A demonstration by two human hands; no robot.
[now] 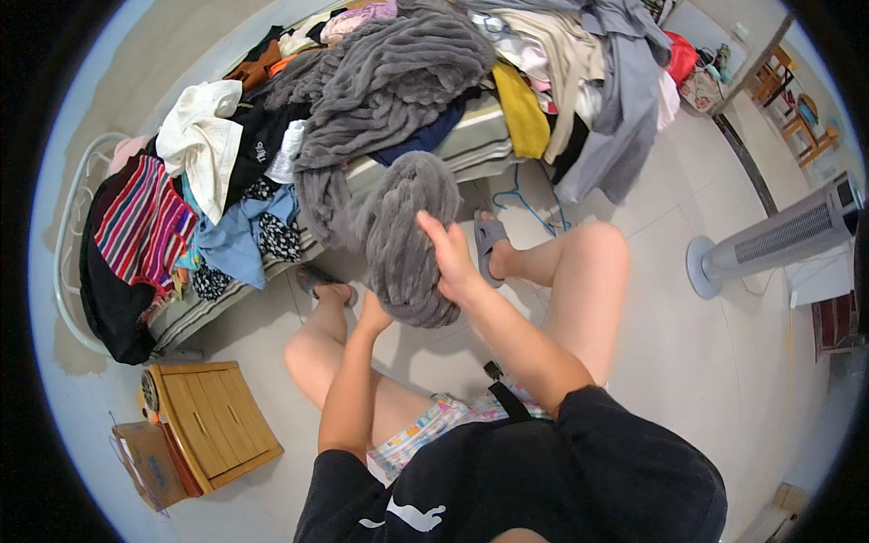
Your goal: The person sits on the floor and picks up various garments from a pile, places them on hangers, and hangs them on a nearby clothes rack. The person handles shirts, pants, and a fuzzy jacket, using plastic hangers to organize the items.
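Between my two hands hangs a thick bunched fold of a grey ribbed plush blanket [411, 251], held above the floor in front of my knees. My right hand [448, 254] grips its right side, thumb on top. Low on the left side, my left hand [375, 313] is partly hidden behind the cloth, its fingers out of sight. The larger grey plush heap [400, 75] lies on the bed ahead, and a length of the same cloth drops over the bed's edge beside the held fold.
Piled clothes cover the bed with a striped sheet [482, 132], among them a striped garment [142, 224] and mustard cloth [521, 112]. A blue hanger [519, 197] lies below. A tower fan [774, 234] stands right; a wooden cabinet [217, 421] stands left.
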